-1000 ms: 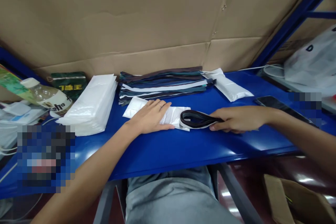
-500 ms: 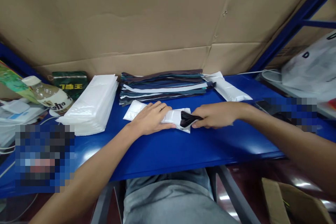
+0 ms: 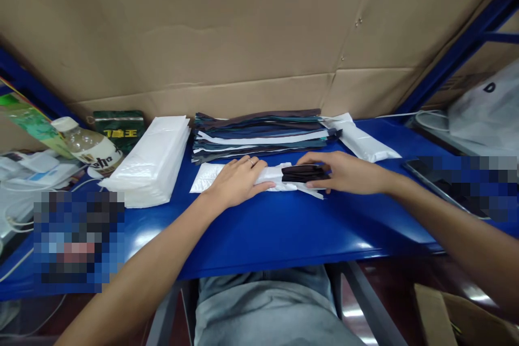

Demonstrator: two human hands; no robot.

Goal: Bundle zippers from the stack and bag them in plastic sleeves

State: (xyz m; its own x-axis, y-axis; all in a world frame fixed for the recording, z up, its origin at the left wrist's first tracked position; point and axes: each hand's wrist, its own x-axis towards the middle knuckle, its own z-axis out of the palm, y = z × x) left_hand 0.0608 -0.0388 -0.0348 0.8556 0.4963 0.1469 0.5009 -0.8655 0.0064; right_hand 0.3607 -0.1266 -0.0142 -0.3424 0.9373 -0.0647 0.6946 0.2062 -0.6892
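Observation:
A white plastic bag (image 3: 206,177) lies flat across the blue table, with a dark folded bundle of strips (image 3: 300,174) sticking out of its right end. My left hand (image 3: 242,179) rests on the bag, pressing it down with its fingers over the top. At the right, my right hand (image 3: 339,173) has its thumb and fingers round the outer end of the dark bundle. Behind both hands lies a wide pile of dark, blue and white strips (image 3: 259,135). How far the bundle reaches inside the bag is hidden.
Stacked white bags (image 3: 150,159) stand at the left, beside a bottle (image 3: 91,146) and a dark green packet (image 3: 121,127). A filled white packet (image 3: 365,140) lies at the back right. Cardboard (image 3: 203,27) closes off the rear of the blue table (image 3: 263,232).
My right hand has shifted right and opened wider round the dark bundle, more of which now shows. My left hand remains on the bag. The view has shifted slightly.

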